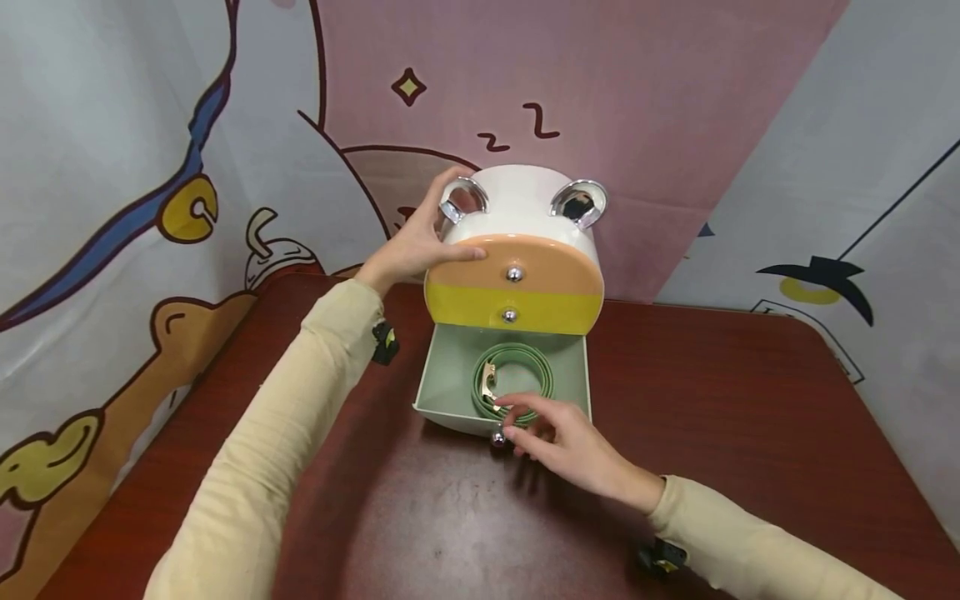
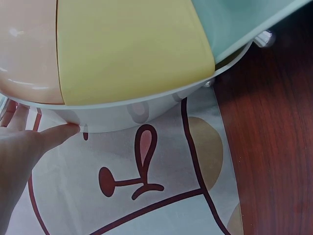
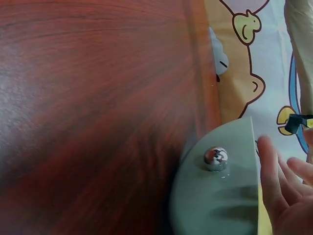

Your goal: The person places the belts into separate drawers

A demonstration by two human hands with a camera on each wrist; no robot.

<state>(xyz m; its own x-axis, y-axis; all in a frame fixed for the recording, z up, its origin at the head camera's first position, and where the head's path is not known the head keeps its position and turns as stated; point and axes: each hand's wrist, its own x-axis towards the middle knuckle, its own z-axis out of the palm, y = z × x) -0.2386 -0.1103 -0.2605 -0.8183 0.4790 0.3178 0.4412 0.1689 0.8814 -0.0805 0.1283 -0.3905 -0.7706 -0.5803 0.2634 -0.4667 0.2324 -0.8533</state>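
Note:
A small white drawer box (image 1: 522,196) with silver ears stands on the table. Its upper fronts are orange (image 1: 465,268) and yellow (image 1: 551,310); the green bottom drawer (image 1: 438,375) is pulled out. My left hand (image 1: 416,242) holds the box's upper left side, thumb towards the front and fingers by the ear (image 1: 462,198). Inside the green drawer lies a coiled green belt (image 1: 551,375) with a gold-coloured buckle (image 1: 489,379). Near the drawer's front edge, above its silver knob (image 3: 215,158), my right hand (image 1: 566,442) hovers with loosely bent fingers, holding nothing.
The reddish-brown table (image 1: 720,417) extends around the box. Behind it hangs a cloth backdrop (image 1: 637,100) with cartoon drawings, close to the box's back. Each wrist carries a small black device, on the left (image 1: 386,342) and on the right (image 1: 663,556).

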